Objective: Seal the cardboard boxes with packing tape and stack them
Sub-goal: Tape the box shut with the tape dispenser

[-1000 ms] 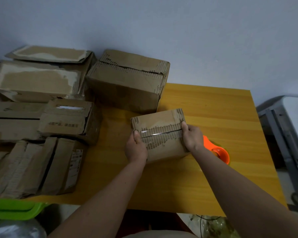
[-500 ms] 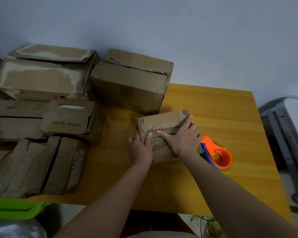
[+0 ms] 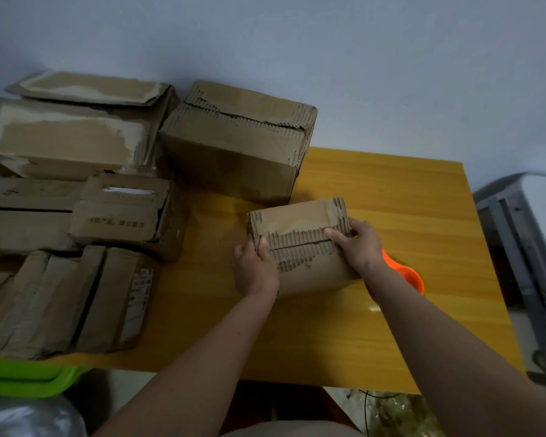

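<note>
Nearest the person, both hands held the small cardboard box (image 3: 300, 244) toward the middle of the yellow table (image 3: 391, 200), slightly nearer its right edge. The left hand (image 3: 255, 269) gripped the box's left end, thumb curled over the torn top. The right hand (image 3: 356, 244), which half a second earlier had lain flat across the top seam, had drawn back to the right end and clasped it there, thumb on the top flap and fingers wrapped behind. The box looked tipped, its near side lifted toward the camera, though whether it cleared the table could not be told. Just behind the right wrist, the orange tape dispenser (image 3: 408, 274) lay on the table, more of it hidden by the arm than before. Farther back, the large cardboard box (image 3: 234, 146) stood at the table's far edge as before. Along the left edge, the other cardboard boxes (image 3: 76, 216) lay crowded together, unmoved.
</note>
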A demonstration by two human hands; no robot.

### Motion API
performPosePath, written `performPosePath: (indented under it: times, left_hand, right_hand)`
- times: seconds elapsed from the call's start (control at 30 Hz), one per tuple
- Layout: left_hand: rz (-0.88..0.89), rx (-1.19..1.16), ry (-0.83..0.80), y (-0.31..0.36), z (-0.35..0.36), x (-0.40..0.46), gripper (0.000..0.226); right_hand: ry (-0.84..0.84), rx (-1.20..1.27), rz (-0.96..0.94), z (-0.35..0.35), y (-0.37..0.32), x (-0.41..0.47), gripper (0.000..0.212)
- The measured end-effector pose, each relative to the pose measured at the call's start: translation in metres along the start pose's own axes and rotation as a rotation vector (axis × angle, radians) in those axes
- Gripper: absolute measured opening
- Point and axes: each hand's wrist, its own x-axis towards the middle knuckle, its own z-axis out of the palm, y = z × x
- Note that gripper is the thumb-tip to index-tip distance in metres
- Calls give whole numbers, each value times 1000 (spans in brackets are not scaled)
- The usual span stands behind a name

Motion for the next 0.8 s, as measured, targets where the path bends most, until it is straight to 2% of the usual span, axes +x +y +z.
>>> performPosePath:
  times: [0.1,0.2,0.27,0.37,0.43,0.53,0.63,0.8]
  left_hand:
    - [0,12,-9,2,-2,-1,46]
    - [-13,4,-5,8,-10,-5,45]
    - [-45,-5,-13,14,-12,-13,52]
    - [-21,-3,-36,16,-6,-28,85]
    - [-5,51,-23,13,-2,-29,106]
    - [-37,66,-29,12,-3,-22,115]
    - [-64,55,-37,13,-2,-20,115]
    - [-94,-55,-33,9,-1,-14,86]
  right_hand:
    - [-3,107,-2,-3,4,1,34]
    - [8,100,46,-8,-3,-3,40]
    - [9,-69,66,-5,-11,-11,66]
    - [7,-358,109,9,-18,-36,122]
    - [18,-428,107,13,-18,-43,136]
    - [-29,-333,96,10,-13,-35,134]
    - [-62,-175,67,8,-7,-30,117]
    - [-26,-34,17,9,-1,-27,88]
